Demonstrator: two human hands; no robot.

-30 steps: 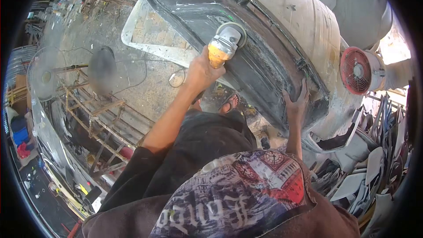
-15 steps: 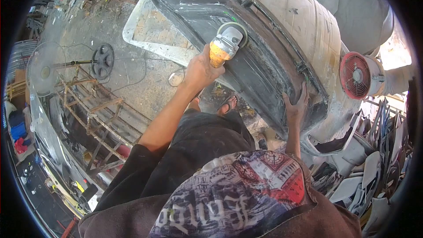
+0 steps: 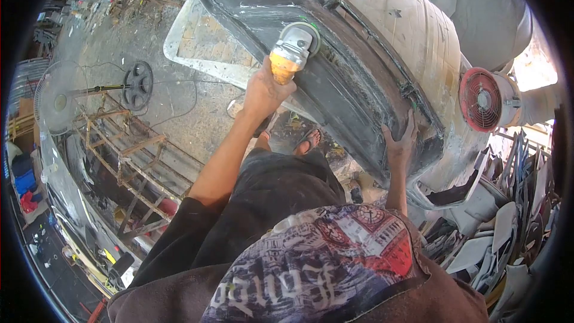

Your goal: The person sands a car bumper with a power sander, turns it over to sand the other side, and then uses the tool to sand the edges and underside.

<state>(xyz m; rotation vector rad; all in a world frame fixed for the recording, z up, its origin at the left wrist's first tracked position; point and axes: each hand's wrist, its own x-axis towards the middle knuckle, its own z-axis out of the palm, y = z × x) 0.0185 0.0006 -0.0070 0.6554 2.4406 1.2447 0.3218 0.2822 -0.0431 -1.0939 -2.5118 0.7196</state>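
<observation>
My left hand (image 3: 268,91) is wrapped round the body of an angle grinder (image 3: 289,60), orange at the grip and grey metal at the head. The grinder's round disc lies over a long, dark moulded panel (image 3: 353,104) with ridges and scuffed, streaky grey marks. My right hand (image 3: 399,146) rests on the near right end of the same panel, thumb and fingers spread apart across its surface.
Behind the panel is a large pale, taped mould (image 3: 412,18). A red-rimmed blower fan (image 3: 480,100) stands at right, above stacked scrap pieces (image 3: 496,239). At left are a rusty metal frame (image 3: 134,149), a pedestal fan (image 3: 60,101) and a cable on the floor.
My left hand has moved the angle grinder a little to the left and up along the panel. My right hand stays in the same spot on the panel.
</observation>
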